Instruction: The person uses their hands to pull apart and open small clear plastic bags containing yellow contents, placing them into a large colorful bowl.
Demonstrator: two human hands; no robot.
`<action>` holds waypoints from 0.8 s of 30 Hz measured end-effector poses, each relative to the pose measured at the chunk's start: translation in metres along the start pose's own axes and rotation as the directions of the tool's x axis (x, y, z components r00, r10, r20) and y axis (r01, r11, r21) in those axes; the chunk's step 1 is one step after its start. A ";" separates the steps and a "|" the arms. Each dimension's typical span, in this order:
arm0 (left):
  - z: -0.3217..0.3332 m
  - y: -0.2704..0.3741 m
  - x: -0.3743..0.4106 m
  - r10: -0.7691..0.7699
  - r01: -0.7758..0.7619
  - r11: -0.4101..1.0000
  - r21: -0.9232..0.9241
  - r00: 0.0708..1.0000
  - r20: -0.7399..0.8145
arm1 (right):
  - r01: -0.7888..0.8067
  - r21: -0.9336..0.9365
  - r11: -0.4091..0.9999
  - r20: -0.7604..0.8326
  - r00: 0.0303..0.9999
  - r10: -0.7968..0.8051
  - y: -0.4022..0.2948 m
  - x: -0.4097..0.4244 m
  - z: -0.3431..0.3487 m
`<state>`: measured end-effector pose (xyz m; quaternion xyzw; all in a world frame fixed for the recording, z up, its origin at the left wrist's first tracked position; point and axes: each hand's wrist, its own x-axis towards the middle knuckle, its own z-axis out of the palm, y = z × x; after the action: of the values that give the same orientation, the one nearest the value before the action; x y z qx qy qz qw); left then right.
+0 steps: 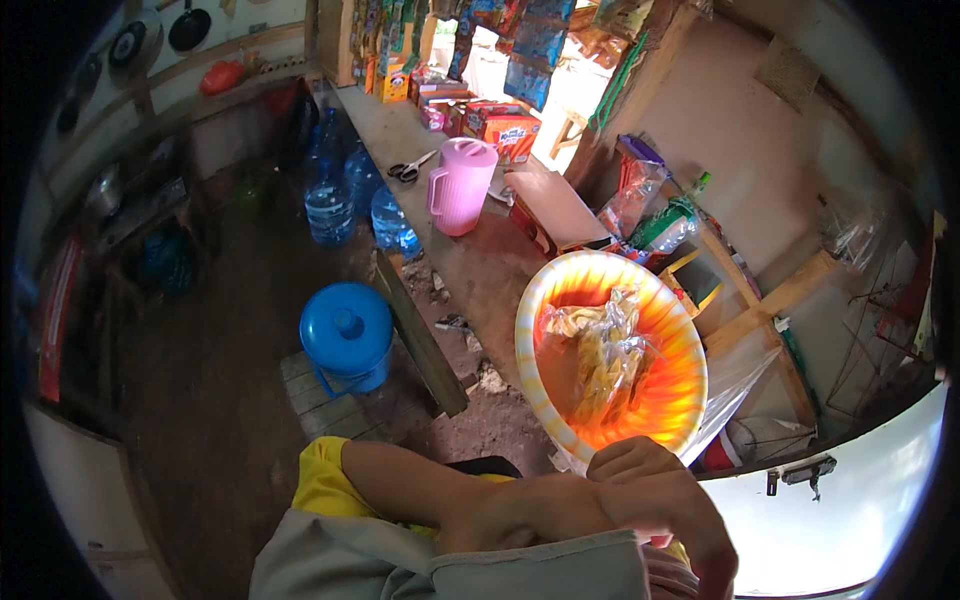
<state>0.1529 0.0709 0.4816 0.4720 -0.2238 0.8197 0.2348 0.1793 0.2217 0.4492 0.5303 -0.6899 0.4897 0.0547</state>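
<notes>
At the bottom, my bare forearms overlap in front of a grey garment. A curled hand lies at the near rim of an orange, yellow and white basin; I cannot tell whether it is my left or right hand. The other hand is not clearly made out among the overlapping arms. No held object shows. Inside the basin are yellowish-brown items in clear plastic bags. Beyond the basin, a pink lidded plastic pitcher stands upright on a counter, with black-handled scissors lying to its left.
Left of the counter, a blue lidded bucket stands on a slatted wooden stool. Large clear-blue water bottles stand behind it. A wooden plank juts up beside the bucket. Snack boxes line the counter's back; sachet strips hang above.
</notes>
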 end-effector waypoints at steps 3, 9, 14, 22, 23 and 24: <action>-0.012 -0.009 -0.003 0.041 -0.051 0.994 0.093 0.993 0.111 | 0.120 -0.044 0.992 0.022 0.993 -0.119 0.012 -0.001 -0.002; -0.018 0.001 0.005 0.090 -0.135 0.924 0.359 0.986 0.139 | 0.043 -0.076 0.996 -0.066 0.997 -0.049 0.012 -0.008 0.004; -0.012 0.039 0.019 0.174 -0.284 0.639 0.715 0.959 0.225 | -0.015 -0.096 0.995 -0.139 0.990 0.001 0.001 0.016 -0.002; -0.041 0.035 0.014 -0.027 -0.175 0.858 0.484 0.924 0.381 | -0.027 -0.116 0.993 -0.110 0.994 0.014 0.006 0.028 -0.003; -0.038 0.032 0.012 0.028 -0.167 0.914 0.370 0.935 0.352 | -0.006 -0.108 0.994 -0.047 0.999 0.001 0.008 0.027 -0.006; -0.036 0.030 0.010 0.084 -0.169 0.954 0.246 0.942 0.324 | 0.011 -0.103 0.995 0.018 1.000 -0.009 0.009 0.024 -0.010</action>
<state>0.1062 0.0701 0.4696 0.6067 -0.1741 0.7719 0.0765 0.1575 0.2124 0.4635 0.5345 -0.7119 0.4487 0.0784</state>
